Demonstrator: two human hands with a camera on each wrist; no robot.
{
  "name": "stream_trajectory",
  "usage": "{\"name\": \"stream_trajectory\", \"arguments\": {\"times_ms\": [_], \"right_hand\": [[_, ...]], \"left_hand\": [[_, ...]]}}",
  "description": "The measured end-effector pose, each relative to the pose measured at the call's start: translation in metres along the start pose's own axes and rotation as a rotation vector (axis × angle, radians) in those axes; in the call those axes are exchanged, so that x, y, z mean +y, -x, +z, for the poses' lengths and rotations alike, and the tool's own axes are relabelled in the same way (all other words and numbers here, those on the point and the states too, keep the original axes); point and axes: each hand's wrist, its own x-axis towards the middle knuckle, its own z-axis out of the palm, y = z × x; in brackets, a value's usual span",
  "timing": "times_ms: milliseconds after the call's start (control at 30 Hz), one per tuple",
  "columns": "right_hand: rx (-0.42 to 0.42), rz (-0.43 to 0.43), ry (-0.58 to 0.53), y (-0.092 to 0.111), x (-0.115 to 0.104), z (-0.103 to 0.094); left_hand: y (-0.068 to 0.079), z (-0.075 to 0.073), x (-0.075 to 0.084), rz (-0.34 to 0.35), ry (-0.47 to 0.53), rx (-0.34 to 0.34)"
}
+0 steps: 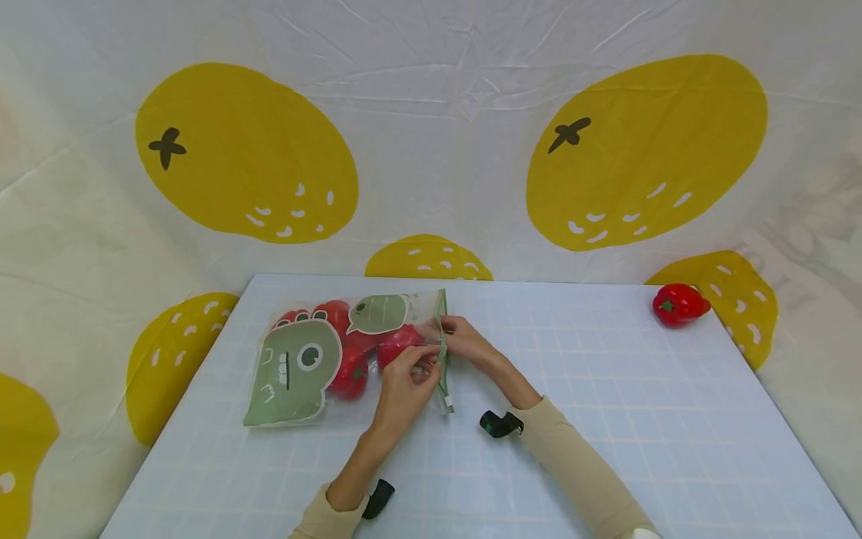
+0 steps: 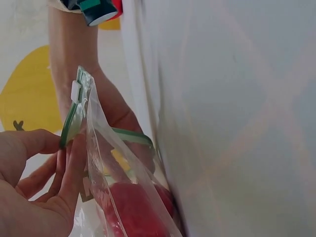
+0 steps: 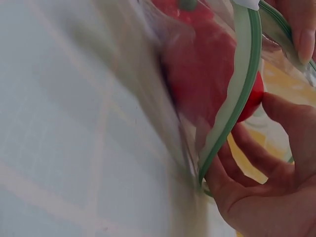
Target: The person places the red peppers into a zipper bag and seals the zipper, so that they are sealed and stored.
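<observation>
A clear zip bag (image 1: pixel 292 389) with a green cartoon creature printed on it lies on the left of the table, its green-edged mouth facing right. Several red bell peppers (image 1: pixel 349 378) show through the plastic. My left hand (image 1: pixel 406 385) pinches the near lip of the mouth between thumb and fingers, below the white zip slider (image 2: pixel 75 92) in the left wrist view. My right hand (image 1: pixel 470 344) reaches in at the mouth from the right. In the right wrist view its thumb and fingers are on the end of a red bell pepper (image 3: pixel 205 74) inside the bag.
Another red bell pepper (image 1: pixel 679 305) lies at the table's far right corner. The table (image 1: pixel 592 374) has a pale blue checked cover. A white cloth with yellow fruit prints (image 1: pixel 441 150) hangs behind and at the sides. Each wrist carries a black camera (image 1: pixel 500 424).
</observation>
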Motion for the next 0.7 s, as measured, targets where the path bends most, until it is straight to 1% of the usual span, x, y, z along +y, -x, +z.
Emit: {"name": "stream_trajectory", "arguments": {"times_ms": [200, 300, 533, 633, 700], "right_hand": [[-0.048, -0.007, 0.016, 0.002, -0.001, -0.001], [-0.059, -0.014, 0.021, 0.004, -0.003, -0.002], [-0.038, 0.009, 0.064, 0.004, 0.0, -0.008], [-0.038, 0.016, 0.043, 0.005, 0.001, -0.012], [-0.047, 0.009, 0.015, 0.007, 0.002, -0.017]], "left_hand": [[0.003, 0.003, 0.002, -0.01, -0.03, 0.037], [0.004, 0.004, 0.004, -0.024, -0.047, 0.041], [0.005, 0.004, 0.005, -0.07, -0.066, 0.027], [0.005, 0.004, 0.004, -0.083, -0.058, 0.033], [0.005, 0.004, 0.003, -0.078, -0.049, 0.039]]}}
